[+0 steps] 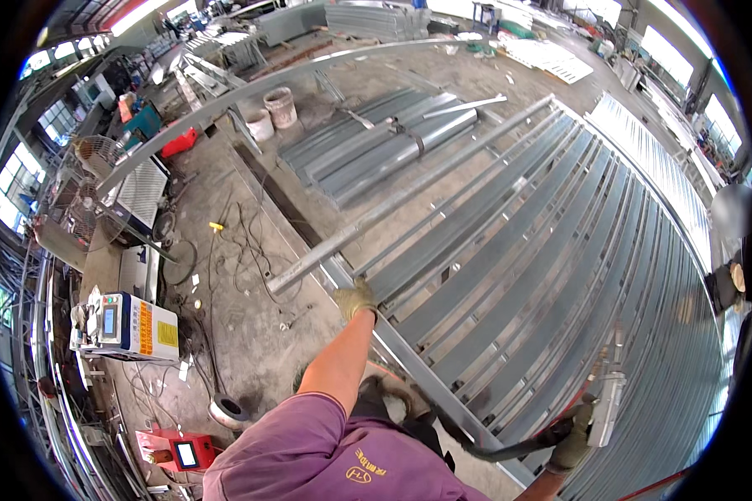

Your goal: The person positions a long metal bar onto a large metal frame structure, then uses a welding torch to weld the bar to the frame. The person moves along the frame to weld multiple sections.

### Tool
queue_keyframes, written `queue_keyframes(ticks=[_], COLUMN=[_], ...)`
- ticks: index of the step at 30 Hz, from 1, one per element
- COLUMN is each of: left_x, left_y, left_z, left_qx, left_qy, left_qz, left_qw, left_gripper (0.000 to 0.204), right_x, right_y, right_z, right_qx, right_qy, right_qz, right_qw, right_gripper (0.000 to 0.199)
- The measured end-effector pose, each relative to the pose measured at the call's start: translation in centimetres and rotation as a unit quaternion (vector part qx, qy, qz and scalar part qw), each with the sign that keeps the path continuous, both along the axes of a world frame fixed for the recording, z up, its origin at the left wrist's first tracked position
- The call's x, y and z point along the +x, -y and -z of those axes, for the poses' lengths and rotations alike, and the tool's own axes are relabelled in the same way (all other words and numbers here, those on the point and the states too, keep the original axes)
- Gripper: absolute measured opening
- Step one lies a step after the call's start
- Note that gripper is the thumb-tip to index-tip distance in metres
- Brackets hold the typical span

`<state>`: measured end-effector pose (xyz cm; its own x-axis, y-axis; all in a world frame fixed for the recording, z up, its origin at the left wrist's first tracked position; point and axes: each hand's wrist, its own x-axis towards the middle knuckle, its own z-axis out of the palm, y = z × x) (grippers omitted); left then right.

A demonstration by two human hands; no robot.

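Holding a silver handheld tool (607,407), the gloved right hand (570,442) is clamped on its handle above the slatted metal frame (405,353), toward the right end of the frame's near rail; whether the tool's tip touches the slats (451,294) I cannot tell. A black hose (514,451) runs leftward from that hand across the near rail. The gloved left hand (357,299) lies on the frame's left corner, and I cannot tell if its fingers close around the metal. Beyond the frame's left edge, a stack of grey metal profiles (393,150) lies on the floor (242,321), with two buckets (280,107) near it. Left of the person stand a white-and-blue machine (153,326) and a red box (169,451) with a lit screen.
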<state>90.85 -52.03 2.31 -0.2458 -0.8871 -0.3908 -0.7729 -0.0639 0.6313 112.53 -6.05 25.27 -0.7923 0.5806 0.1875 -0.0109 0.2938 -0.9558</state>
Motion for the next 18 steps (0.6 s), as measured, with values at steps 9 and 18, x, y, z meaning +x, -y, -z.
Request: queue_keyframes(ticks=[9, 18], left_x=[-0.5, -0.9], left_y=[0.1, 0.2], left_z=[1.3, 2.3], left_qx=[-0.065, -0.081], left_qy=[0.040, 0.051], left_qz=[-0.036, -0.031], left_qw=[0.996, 0.995], left_gripper=[0.069, 0.070], right_x=[-8.4, -16.6], right_y=[-0.3, 5.2], right_z=[6.4, 3.7], right_qx=[-0.060, -0.046], right_qy=[0.115, 0.151], right_qz=[-0.212, -0.359], right_qw=[0.969, 0.920], right_gripper=[0.035, 0.024])
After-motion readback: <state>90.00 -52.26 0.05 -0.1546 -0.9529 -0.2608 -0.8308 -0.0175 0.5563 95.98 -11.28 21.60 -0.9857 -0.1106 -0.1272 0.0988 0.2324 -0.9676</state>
